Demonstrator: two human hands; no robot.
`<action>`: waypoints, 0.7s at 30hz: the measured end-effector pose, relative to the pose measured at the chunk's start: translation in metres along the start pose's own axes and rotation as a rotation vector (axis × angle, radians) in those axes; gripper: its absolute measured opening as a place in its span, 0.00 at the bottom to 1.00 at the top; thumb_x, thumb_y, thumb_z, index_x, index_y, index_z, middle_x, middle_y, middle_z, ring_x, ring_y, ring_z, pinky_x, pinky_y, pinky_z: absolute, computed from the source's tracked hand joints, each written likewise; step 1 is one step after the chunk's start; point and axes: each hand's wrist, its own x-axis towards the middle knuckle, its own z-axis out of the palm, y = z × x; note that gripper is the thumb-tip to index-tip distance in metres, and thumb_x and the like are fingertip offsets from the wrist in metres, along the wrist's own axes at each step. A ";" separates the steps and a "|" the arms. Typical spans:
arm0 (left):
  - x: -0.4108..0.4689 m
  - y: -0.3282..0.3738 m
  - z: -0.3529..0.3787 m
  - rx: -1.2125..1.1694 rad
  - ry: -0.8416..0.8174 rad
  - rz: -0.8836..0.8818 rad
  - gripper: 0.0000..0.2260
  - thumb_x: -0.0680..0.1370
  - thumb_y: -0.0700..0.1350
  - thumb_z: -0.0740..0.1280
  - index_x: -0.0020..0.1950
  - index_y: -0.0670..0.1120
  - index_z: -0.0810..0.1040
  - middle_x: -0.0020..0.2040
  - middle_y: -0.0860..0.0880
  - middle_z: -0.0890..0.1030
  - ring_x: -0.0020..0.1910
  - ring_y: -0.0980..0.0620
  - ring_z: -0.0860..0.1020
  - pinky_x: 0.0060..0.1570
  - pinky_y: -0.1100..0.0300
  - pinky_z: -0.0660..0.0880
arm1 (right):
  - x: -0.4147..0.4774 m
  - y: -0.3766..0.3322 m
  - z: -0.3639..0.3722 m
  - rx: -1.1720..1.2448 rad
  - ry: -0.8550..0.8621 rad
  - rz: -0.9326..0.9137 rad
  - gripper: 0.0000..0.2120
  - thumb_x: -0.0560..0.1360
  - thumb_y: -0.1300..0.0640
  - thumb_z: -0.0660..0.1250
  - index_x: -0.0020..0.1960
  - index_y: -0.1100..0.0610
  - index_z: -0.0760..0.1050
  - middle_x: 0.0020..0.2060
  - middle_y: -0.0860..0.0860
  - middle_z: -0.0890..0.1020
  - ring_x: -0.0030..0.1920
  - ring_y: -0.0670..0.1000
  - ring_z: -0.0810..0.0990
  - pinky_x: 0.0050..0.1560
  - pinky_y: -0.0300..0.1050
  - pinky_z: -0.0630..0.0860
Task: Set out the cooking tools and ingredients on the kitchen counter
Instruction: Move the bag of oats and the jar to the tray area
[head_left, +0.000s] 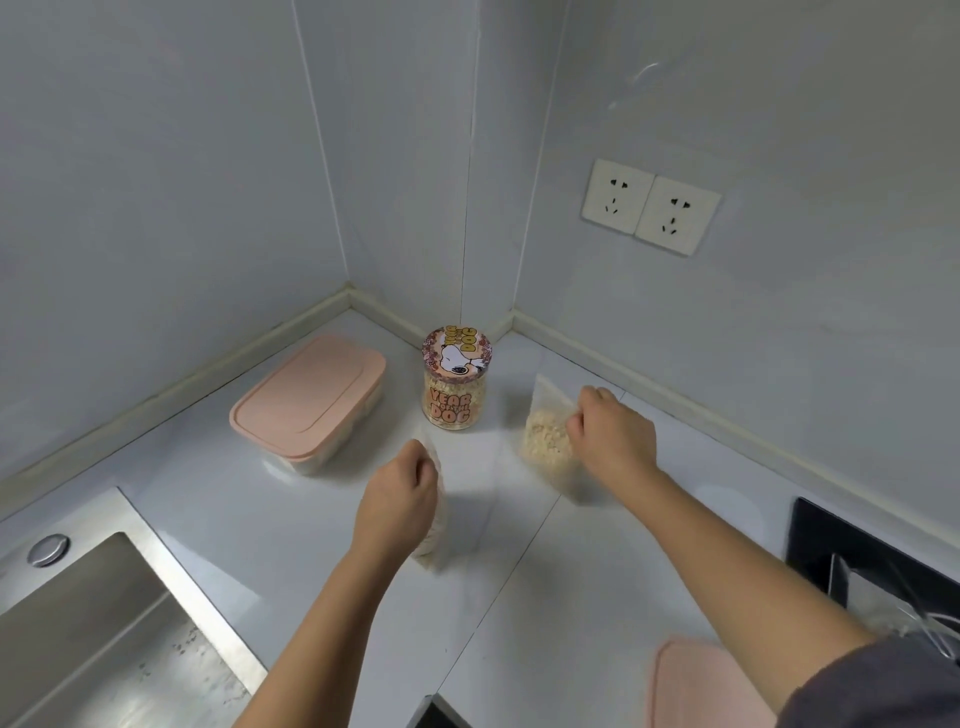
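Nearest, at the bottom edge: a pink lid (696, 686), partly cut off, with a dark grey sleeve (883, 686) to its right. A steel sink (104, 597) is at lower left. A black panel (831, 540) is set into the counter (519, 597) at right.

Mid-counter, both forearms reach forward.
- Left hand (397, 499): seen from the back, fingers curled round the upper part of a small clear bag (435, 525). The bag is seen edge-on and hangs down past the wrist. Its contents are pale and too blurred to identify. I cannot tell whether its bottom touches the counter.
- Right hand (613, 434): fingers curled, pinching the side of a clear bag of pale flakes (548, 441). The flakes are gathered in the middle of the bag and the top of it is flat. It is tilted over the counter to the right of the jar. I cannot tell whether it rests on the surface.

The two bags are well apart, with bare counter between them.

Farther back, toward the corner:
- A glass jar (456, 387) stands upright, lid on, with a cartoon dog on the lid and "YEAR OF THE DOG" on the side. It is filled with pale flakes.
- A pink-lidded container (309, 397) is left of the jar, closed and near the wall.

On the right wall, a pair of white sockets (649, 208).
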 end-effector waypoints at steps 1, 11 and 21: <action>-0.003 0.003 -0.001 -0.024 0.014 0.011 0.09 0.77 0.42 0.54 0.37 0.45 0.64 0.32 0.43 0.74 0.35 0.39 0.76 0.35 0.44 0.74 | -0.006 0.000 -0.007 0.015 -0.002 -0.007 0.06 0.79 0.55 0.53 0.47 0.56 0.65 0.40 0.50 0.71 0.34 0.54 0.70 0.32 0.44 0.61; -0.028 0.009 0.011 0.017 -0.119 0.056 0.08 0.76 0.42 0.54 0.36 0.46 0.63 0.30 0.47 0.71 0.34 0.40 0.77 0.31 0.53 0.68 | -0.089 -0.047 -0.004 0.511 -0.091 0.064 0.10 0.81 0.54 0.53 0.42 0.56 0.63 0.35 0.52 0.75 0.39 0.57 0.74 0.38 0.50 0.68; -0.055 0.005 0.029 -0.105 -0.180 -0.027 0.09 0.76 0.41 0.55 0.35 0.45 0.63 0.31 0.49 0.70 0.31 0.49 0.70 0.32 0.55 0.65 | -0.116 -0.045 0.006 0.598 -0.203 0.108 0.15 0.80 0.54 0.55 0.35 0.51 0.58 0.31 0.49 0.70 0.34 0.52 0.69 0.36 0.47 0.64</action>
